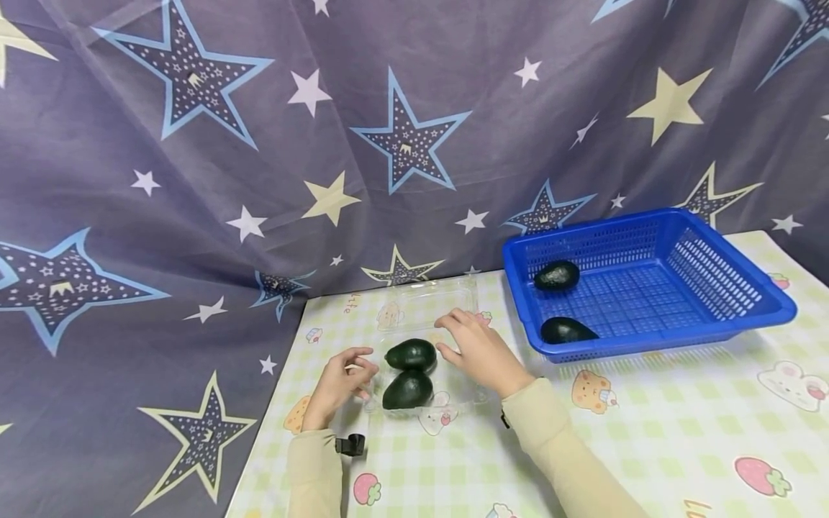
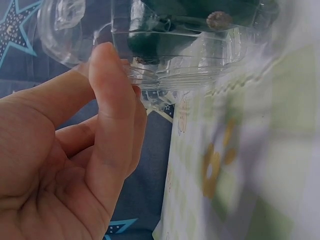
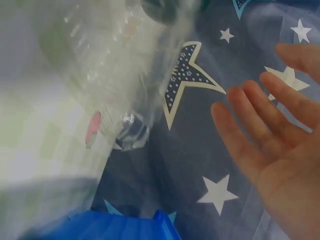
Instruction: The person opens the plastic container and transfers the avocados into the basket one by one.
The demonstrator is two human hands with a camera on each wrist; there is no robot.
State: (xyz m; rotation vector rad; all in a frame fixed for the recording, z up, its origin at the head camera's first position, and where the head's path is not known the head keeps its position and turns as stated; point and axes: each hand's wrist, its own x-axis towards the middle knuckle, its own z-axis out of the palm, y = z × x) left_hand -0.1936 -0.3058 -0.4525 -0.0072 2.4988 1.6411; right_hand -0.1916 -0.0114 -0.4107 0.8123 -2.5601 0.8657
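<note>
From the head view, we see the clear box on the bench, its lid laid open at the back. Two avocados lie in its left part: the front avocado and the back avocado, close together and seemingly touching. The left hand is at the box's left side, its fingers loosely bent with gaps between them. The right hand hangs over the box's right part, fingers spread and holding nothing, the thumb near the back avocado. To the right we find the blue basket with two more avocados, the far one and the near one, both towards its left end. Behind everything hangs a starry cloth, and we note pale sleeves on both arms. From the left wrist, we see a fingertip overlapping the box's wall (whether it presses the plastic, we cannot tell), the fingers relaxed and slightly apart; dark green avocado shows through, with one brown stem end. From the right wrist, the fingers are fanned wide, bare of any hold and apart from the box, while a strip of the basket shows along the bottom.
</note>
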